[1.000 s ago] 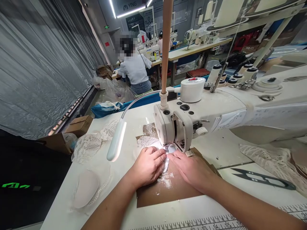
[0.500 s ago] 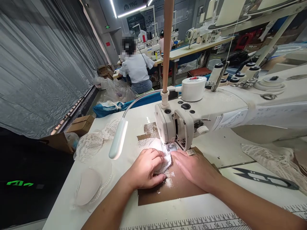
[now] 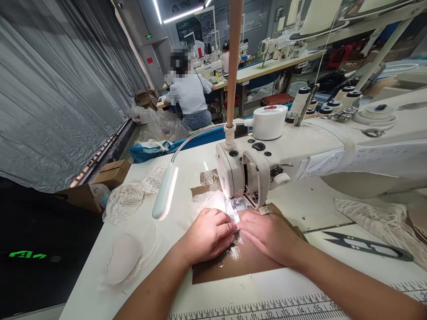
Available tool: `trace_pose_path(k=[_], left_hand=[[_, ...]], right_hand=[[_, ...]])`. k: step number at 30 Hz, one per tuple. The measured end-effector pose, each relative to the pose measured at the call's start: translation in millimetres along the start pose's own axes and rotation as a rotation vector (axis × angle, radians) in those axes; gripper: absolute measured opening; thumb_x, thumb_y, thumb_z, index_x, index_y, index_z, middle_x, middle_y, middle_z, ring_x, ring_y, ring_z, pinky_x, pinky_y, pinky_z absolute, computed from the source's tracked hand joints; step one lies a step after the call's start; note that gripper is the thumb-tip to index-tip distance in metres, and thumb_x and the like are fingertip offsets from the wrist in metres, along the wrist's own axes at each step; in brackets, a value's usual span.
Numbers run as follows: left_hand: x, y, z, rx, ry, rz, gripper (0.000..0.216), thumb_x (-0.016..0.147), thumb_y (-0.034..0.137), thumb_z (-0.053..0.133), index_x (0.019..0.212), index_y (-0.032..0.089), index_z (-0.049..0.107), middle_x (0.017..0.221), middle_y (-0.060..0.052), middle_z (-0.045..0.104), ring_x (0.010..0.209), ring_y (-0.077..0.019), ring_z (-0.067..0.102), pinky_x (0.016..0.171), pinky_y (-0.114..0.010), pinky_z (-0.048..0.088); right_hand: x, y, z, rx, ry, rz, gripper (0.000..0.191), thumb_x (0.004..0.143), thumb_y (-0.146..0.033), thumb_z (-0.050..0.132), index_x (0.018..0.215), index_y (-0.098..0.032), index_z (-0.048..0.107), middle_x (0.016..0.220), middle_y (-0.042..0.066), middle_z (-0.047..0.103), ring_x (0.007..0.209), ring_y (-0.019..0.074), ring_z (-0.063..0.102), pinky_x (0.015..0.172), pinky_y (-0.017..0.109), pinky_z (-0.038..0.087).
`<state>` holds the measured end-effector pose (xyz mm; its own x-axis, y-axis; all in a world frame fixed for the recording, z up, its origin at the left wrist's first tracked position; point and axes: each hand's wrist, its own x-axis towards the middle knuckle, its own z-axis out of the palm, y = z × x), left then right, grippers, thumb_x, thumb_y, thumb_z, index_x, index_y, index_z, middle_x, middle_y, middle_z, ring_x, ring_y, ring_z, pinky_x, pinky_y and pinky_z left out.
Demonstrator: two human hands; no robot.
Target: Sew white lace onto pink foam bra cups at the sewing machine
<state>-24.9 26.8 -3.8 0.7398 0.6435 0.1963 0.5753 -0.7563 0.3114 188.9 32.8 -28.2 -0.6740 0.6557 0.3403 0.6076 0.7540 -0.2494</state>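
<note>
White lace fabric lies under the needle area of a sewing machine, on brown tape stuck to the table. My left hand is closed, its fingertips pinching the near edge of the lace just in front of the presser foot. From the other side my right hand meets it, thumb and fingers pressed together at the same edge. Both sets of fingertips nearly touch, and they hide most of the gripped edge. The lamp lights this spot from the left.
A moulded cup with lace trim and more lace lie to the left. Thread snips and a lace piece are at right. A printed ruler runs along the front edge. Another person sits ahead.
My left fingers have gathered in toward the lace edge, and the right hand has drawn back slightly to meet them. The scalloped lace visible beside the left hand is now mostly covered.
</note>
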Motion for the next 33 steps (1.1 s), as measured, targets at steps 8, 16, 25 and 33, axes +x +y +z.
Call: trace_pose_path(k=[8,16,25,33], left_hand=[[-1.1,-0.8,2.8,0.046,-0.034,0.025,0.029,0.092,0.029,0.044,0.115,0.021,0.059,0.110,-0.008,0.062,0.096,-0.0212,0.054,0.084,-0.039,0.042],[-0.2,-4.7,4.1,0.060,0.012,-0.016,0.029,0.092,0.027,0.044,0.115,0.022,0.061,0.114,-0.007,0.062,0.097,-0.0221,0.055,0.085,-0.040,0.042],[0.3,-2.9,0.7,0.057,0.043,0.027,0.026,0.090,0.027,0.047,0.111,0.021,0.062,0.116,-0.009,0.062,0.100,-0.0223,0.055,0.085,-0.040,0.044],[2.2,-0.8,0.9,0.070,0.035,0.006,0.027,0.090,0.025,0.045,0.110,0.020,0.062,0.117,-0.008,0.063,0.100,-0.0222,0.055,0.085,-0.040,0.045]], right_hand=[[2.7,-4.3,-9.5,-0.018,-0.054,0.094,0.029,0.084,-0.008,0.038,0.092,-0.019,0.064,0.078,0.003,0.059,0.064,0.0146,0.049,0.058,0.027,0.031],[6.5,-6.4,-6.4,-0.091,-0.079,0.154,0.034,0.078,-0.005,0.041,0.099,-0.019,0.065,0.080,0.004,0.059,0.062,0.0141,0.044,0.053,0.027,0.025],[2.0,-5.0,-5.1,-0.112,-0.069,0.102,0.030,0.077,-0.006,0.044,0.094,-0.020,0.065,0.079,0.002,0.058,0.061,0.0146,0.042,0.054,0.030,0.023],[2.7,-5.6,-7.0,-0.090,-0.085,0.110,0.032,0.079,-0.007,0.041,0.097,-0.020,0.064,0.083,0.003,0.058,0.062,0.0152,0.043,0.055,0.030,0.024]])
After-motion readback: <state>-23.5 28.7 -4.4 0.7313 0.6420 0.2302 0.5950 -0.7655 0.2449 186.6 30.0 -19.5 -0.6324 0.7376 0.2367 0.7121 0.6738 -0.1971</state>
